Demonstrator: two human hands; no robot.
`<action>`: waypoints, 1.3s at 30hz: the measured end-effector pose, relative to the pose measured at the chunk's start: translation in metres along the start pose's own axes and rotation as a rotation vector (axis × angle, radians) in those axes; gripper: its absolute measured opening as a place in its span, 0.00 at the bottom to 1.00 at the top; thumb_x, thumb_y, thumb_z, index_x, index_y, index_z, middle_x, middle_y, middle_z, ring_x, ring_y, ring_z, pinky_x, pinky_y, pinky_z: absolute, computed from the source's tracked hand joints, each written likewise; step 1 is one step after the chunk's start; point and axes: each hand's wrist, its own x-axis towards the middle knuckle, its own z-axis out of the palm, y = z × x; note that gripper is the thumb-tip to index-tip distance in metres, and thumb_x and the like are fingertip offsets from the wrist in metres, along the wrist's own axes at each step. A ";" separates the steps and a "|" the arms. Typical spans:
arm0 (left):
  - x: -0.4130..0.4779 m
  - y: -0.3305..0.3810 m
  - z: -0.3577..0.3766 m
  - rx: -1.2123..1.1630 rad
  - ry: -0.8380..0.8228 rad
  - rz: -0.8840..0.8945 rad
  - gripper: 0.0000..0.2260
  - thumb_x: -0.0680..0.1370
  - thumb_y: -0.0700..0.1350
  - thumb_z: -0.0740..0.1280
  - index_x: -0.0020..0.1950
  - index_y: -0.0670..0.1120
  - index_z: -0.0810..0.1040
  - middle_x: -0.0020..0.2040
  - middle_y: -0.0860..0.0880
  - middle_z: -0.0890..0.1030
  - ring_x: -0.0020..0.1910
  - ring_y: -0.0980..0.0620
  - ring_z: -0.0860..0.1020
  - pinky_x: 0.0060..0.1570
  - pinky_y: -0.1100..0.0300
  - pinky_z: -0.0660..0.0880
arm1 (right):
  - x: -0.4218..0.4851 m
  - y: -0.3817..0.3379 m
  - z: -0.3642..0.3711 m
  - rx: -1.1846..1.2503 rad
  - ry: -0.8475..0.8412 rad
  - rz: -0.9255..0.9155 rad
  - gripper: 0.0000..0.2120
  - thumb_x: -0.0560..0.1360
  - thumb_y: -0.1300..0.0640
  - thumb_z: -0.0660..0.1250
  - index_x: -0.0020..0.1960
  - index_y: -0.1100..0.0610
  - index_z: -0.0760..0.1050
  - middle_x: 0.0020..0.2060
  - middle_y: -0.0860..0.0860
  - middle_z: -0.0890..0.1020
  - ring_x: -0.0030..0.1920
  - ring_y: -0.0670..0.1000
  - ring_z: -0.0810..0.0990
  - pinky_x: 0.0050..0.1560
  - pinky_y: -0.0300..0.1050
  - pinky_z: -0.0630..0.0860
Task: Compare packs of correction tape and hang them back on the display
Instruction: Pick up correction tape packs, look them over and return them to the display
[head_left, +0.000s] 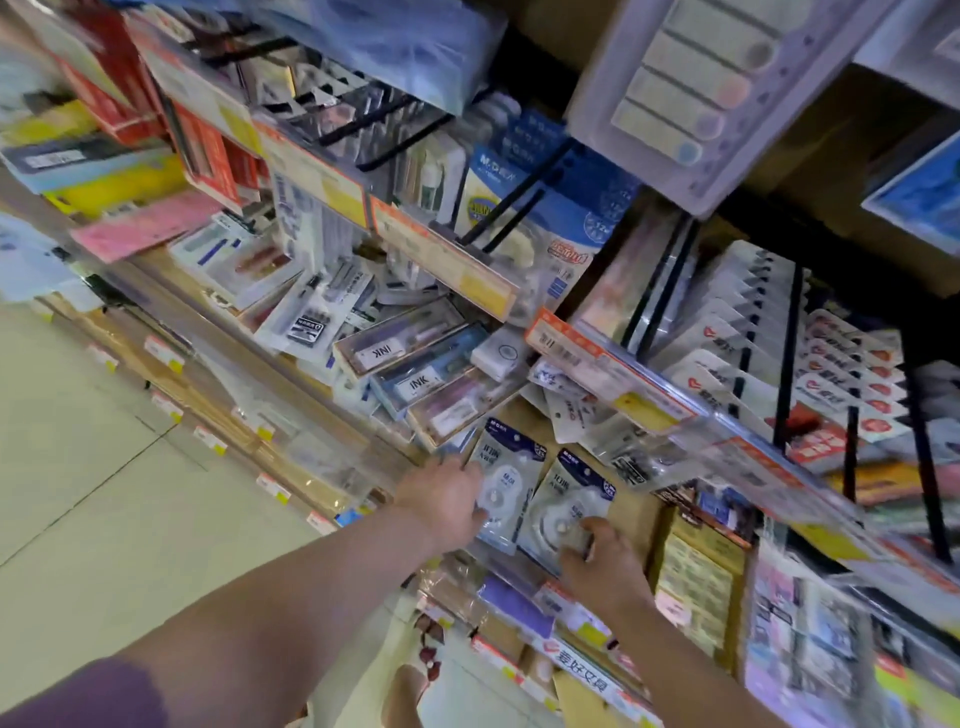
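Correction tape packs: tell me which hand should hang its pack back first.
Probably the right. The right hand grips the right pack, whose top sits just under the hanging packs on the display. The left hand holds the left pack further over, beneath the INK boxes.

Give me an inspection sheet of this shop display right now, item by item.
Surface: display, crowded, orange price rails along its edges.
Job's things: left pack and right pack of correction tape, held side by side.
Clutter: boxes marked INK piled loosely above them.
Grippers: left hand holds left pack's edge; right hand holds right pack's lower end.
Cables: nothing seen.
Surroundings: pale floor at left; black pegs carrying hanging packs at right.
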 end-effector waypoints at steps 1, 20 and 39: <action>0.004 0.001 0.002 -0.045 0.005 -0.012 0.22 0.79 0.55 0.61 0.68 0.44 0.66 0.66 0.42 0.69 0.67 0.44 0.67 0.62 0.49 0.71 | 0.003 0.000 0.001 0.039 0.012 0.011 0.23 0.77 0.53 0.61 0.71 0.54 0.63 0.66 0.57 0.69 0.59 0.57 0.75 0.56 0.45 0.73; 0.016 0.030 0.021 -0.568 0.095 -0.258 0.29 0.76 0.44 0.69 0.72 0.42 0.59 0.67 0.41 0.67 0.56 0.45 0.76 0.47 0.62 0.71 | 0.013 0.002 0.008 0.650 0.104 0.321 0.40 0.71 0.50 0.73 0.75 0.57 0.55 0.70 0.57 0.68 0.67 0.59 0.70 0.63 0.53 0.70; -0.022 0.027 0.037 -1.157 -0.004 -0.494 0.14 0.74 0.39 0.71 0.58 0.41 0.73 0.54 0.44 0.79 0.52 0.44 0.77 0.49 0.52 0.73 | -0.062 0.003 0.010 1.006 0.085 0.150 0.19 0.74 0.68 0.67 0.61 0.53 0.67 0.49 0.54 0.80 0.51 0.55 0.80 0.39 0.40 0.75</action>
